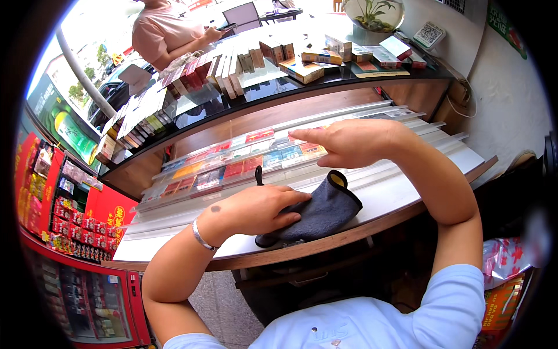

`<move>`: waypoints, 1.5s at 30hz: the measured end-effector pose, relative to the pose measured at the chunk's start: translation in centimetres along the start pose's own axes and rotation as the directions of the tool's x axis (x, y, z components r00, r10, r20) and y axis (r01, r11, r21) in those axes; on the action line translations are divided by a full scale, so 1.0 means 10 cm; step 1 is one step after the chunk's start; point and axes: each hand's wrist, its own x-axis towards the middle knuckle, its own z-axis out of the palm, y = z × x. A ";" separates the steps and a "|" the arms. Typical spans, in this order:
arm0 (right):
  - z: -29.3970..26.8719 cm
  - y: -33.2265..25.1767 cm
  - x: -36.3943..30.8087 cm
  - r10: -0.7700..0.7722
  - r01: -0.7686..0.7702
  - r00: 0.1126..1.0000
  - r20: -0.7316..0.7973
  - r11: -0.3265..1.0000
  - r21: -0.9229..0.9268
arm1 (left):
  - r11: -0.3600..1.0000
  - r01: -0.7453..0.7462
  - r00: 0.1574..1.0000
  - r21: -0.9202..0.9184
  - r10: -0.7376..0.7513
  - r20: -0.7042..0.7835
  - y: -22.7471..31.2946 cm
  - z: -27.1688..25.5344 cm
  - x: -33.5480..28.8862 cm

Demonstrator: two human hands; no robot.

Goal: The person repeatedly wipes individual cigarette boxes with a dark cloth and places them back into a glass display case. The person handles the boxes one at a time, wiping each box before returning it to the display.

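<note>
dark grey cloth [328,209] is at the near edge of the white shelf [386,195], left hand [256,210] lying palm-down on it, fingers loosely bent. right hand [357,141] is farther in, half open, index out by the flat packs [235,168], can't tell if touching. beyond that, boxes [305,70] on a dark counter [360,81].

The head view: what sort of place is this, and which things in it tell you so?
Probably a small shop, seen from behind its counter. Small boxes stand and lie on the counter top, colourful packets hang in rows at left, and a red-framed, glass-fronted cabinet stands below them.
</note>
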 end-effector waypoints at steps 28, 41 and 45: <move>0.01 2.59 -0.47 0.561 -0.529 0.177 -0.809 0.747 0.402 | 0.999 -0.041 0.994 0.027 0.043 -0.096 0.03 0.01 -0.04; -0.01 2.59 -0.52 0.573 -0.573 0.146 -0.806 0.713 0.403 | 0.999 0.023 0.999 0.030 -0.022 -0.024 0.08 -0.05 -0.04; -0.08 2.80 -0.57 0.598 -0.567 0.064 -0.799 0.681 0.463 | 0.999 0.034 0.999 -0.002 -0.034 0.000 0.07 -0.06 -0.02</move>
